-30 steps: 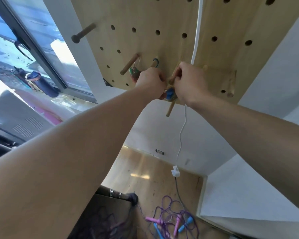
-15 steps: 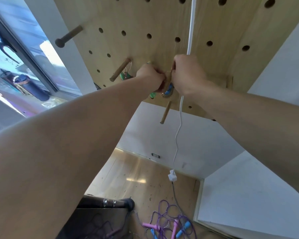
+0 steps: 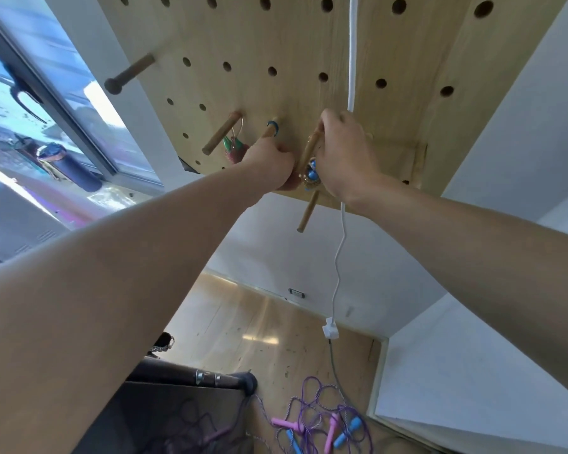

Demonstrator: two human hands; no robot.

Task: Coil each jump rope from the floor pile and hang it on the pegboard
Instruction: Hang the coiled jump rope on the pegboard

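reaching up to the wooden pegboard [image 3: 391, 132], both hands work at one spot near its lower edge. the left hand [image 3: 269, 163] has its fingers curled tight around part of a coiled jump rope [image 3: 310, 173], whose blue handle ends and gold-looking cord show in the gap between the two hands. the right hand [image 3: 345, 155] has its fingers closed around the wooden peg [image 3: 311, 147] just above that coil, though whether they also pinch the cord i cannot tell. left of the left fingers two more pegs carry a blue loop [image 3: 274, 126] and a bunch with green ends [image 3: 233, 147]. below the fingers another peg [image 3: 307, 213] sticks out bare. far beneath, on the wood floor [image 3: 243, 322], lies the pile of purple ropes [image 3: 322, 421] with pink and blue handles. a white cable [image 3: 351, 54] hangs past the right hand.
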